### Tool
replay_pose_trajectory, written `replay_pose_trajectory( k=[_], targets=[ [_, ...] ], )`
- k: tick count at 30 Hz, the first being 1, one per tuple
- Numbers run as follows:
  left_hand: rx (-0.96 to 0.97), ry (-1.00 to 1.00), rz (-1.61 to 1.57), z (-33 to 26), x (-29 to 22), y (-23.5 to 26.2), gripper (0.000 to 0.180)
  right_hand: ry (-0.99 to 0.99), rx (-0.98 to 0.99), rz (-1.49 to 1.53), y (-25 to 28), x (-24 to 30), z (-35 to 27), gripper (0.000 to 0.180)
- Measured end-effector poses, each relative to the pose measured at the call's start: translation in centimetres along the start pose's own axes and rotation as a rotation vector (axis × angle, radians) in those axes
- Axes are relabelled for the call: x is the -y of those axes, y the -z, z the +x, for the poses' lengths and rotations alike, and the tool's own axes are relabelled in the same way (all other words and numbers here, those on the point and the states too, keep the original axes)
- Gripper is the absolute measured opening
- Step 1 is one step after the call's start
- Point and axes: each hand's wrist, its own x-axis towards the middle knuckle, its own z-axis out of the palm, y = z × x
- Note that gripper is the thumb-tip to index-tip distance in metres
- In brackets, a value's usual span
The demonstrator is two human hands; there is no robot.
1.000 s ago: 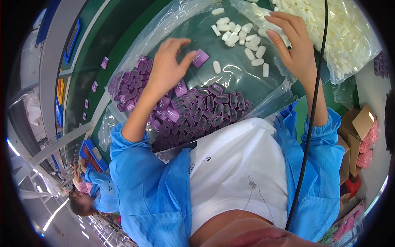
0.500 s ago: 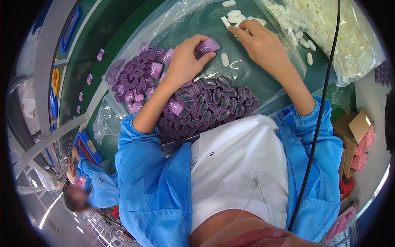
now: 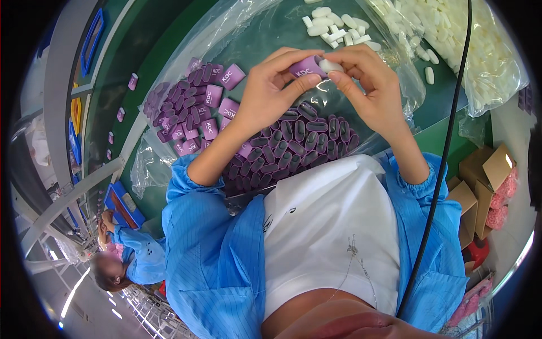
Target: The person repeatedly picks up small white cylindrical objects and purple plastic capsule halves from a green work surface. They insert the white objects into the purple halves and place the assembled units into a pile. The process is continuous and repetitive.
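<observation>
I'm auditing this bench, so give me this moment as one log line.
left hand: grip on purple case; right hand: grip on white piece at case's right end; depth: unclear; loose white pieces: beyond hands

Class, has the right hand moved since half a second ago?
Yes: judged against the loose white pieces, the right hand has moved toward the white shirt.

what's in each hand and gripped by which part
Left hand: a purple case, by its near and far sides. Right hand: a white piece, by its right end.
</observation>
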Motion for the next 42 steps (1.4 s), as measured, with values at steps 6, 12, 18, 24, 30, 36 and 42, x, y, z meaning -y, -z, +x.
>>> replay_pose_trajectory(
  k=[6, 12, 18, 24, 30, 36, 42],
  targets=[
    [-0.158, -0.033, 0.051, 0.6, 0.8, 0.5, 0.035, 0.087, -0.139, -0.087, 0.0, 1.0, -0.3, 0.025],
    [-0.077, -0.129, 0.518, 0.3, -0.5, -0.4, 0.029, 0.379, 0.027, -0.314, -0.5, 0.7, 0.6, 0.03],
    [-0.097, -0.218, 0.301, 0.2, 1.2, -0.1, 0.031, 0.333, -0.048, -0.327, 0.1, 0.7, 0.3, 0.024],
    [-0.041, -0.213, 0.505, 0.3, 0.2, -0.6, 0.032, 0.377, -0.043, -0.316, -0.2, 0.5, 0.1, 0.025],
    [-0.039, -0.246, 0.477, 0.0, 0.4, -0.8, 0.033, 0.424, 0.061, -0.296, 0.8, 0.4, 0.1, 0.031],
    [-0.045, -0.31, 0.461, -0.4, 0.7, -1.2, 0.034, 0.416, 0.085, -0.265, 1.0, 0.3, -0.2, 0.033],
    [-0.074, -0.322, 0.466, -0.2, 0.6, -1.7, 0.038, 0.466, -0.028, -0.317, 0.2, -0.1, -0.6, 0.03]
  ],
)
